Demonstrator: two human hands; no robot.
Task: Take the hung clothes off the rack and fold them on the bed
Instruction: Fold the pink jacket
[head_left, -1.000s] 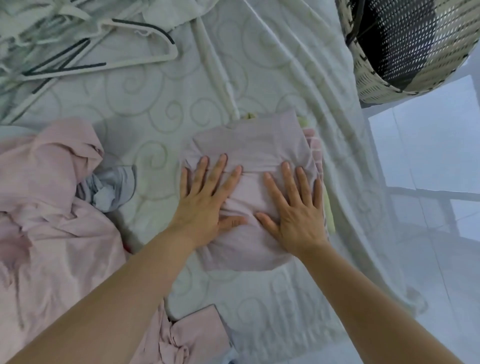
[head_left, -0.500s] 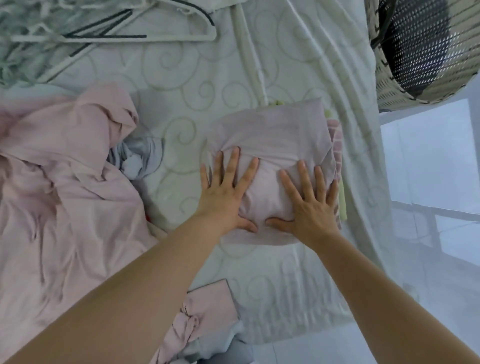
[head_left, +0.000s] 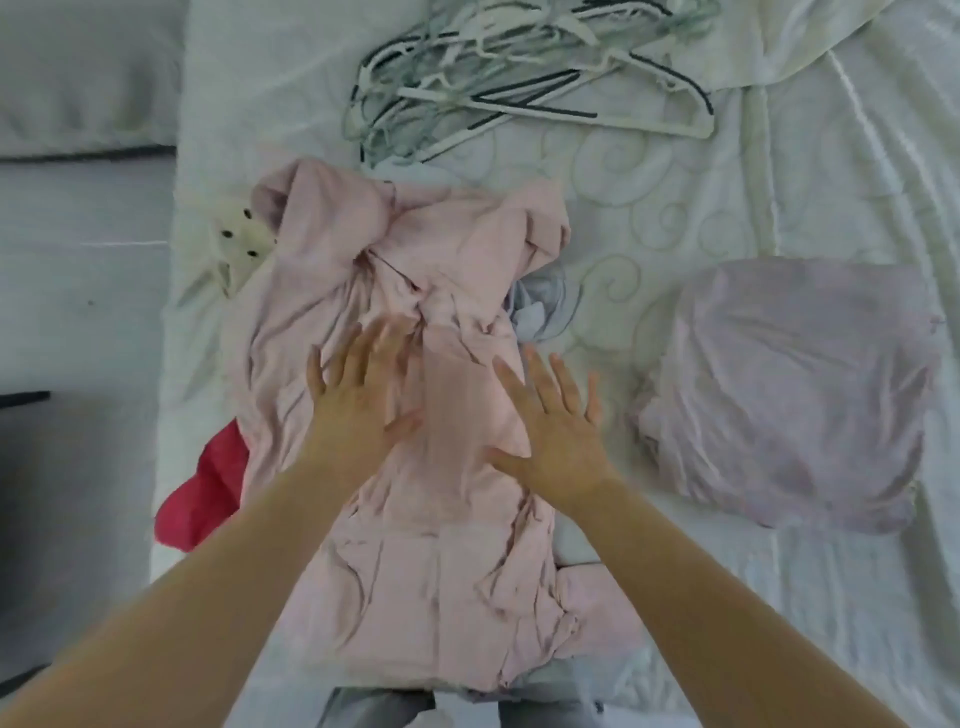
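Pink crumpled garment (head_left: 415, 545) lies on the bed (head_left: 675, 218) under the left hand (head_left: 358, 410) and right hand (head_left: 558, 431). Both hands are spread flat, gripping nothing. Folded lilac garment (head_left: 789, 395) sits just right.

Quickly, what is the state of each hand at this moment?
Left hand: open, palm down over the pink garment, holding nothing.
Right hand: open, palm down over the same garment, holding nothing.

You can read no text, label, brand, number or sign here, whether on the pink garment (head_left: 415, 571), the folded lilac garment (head_left: 789, 395), the hangers (head_left: 493, 93) or the swirl-patterned bedsheet (head_left: 649, 197).
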